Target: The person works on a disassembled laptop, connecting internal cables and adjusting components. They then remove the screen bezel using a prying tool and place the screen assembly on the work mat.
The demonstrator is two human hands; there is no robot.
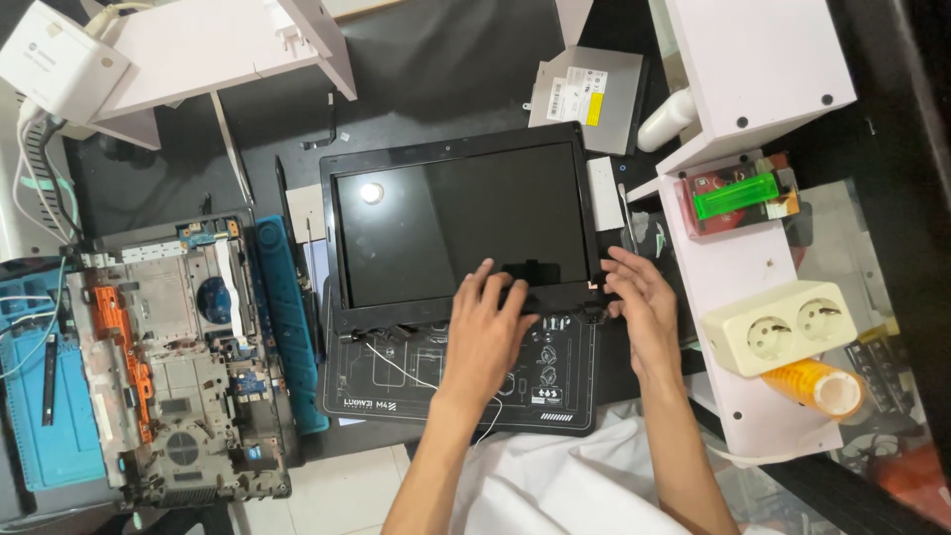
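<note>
A detached laptop screen panel [461, 233] lies flat at the centre of the view, glossy black, its dark glass catching one round light spot near its 10 o'clock corner. The left hand [485, 327] rests spread on the panel's lower bezel at 6 o'clock, fingers splayed and flat, gripping nothing. The right hand [642, 302] sits at the panel's 4 o'clock corner, fingers loosely curled against the hinge edge; whether they pinch anything I cannot tell.

The panel's lower edge overlaps a black work mat [416, 381] with white line drawings, on a dark tabletop [436, 69]; pale floor tiles show at 6 o'clock.

At 9 o'clock lies an opened laptop base [178, 357] with bare circuitry, a blue strip [287, 317] beside it. At 12 o'clock is a silver optical drive [586, 97]. At 3 o'clock a white shelf [738, 258] bears a cream double socket [783, 325] and a green lighter [738, 195]
</note>
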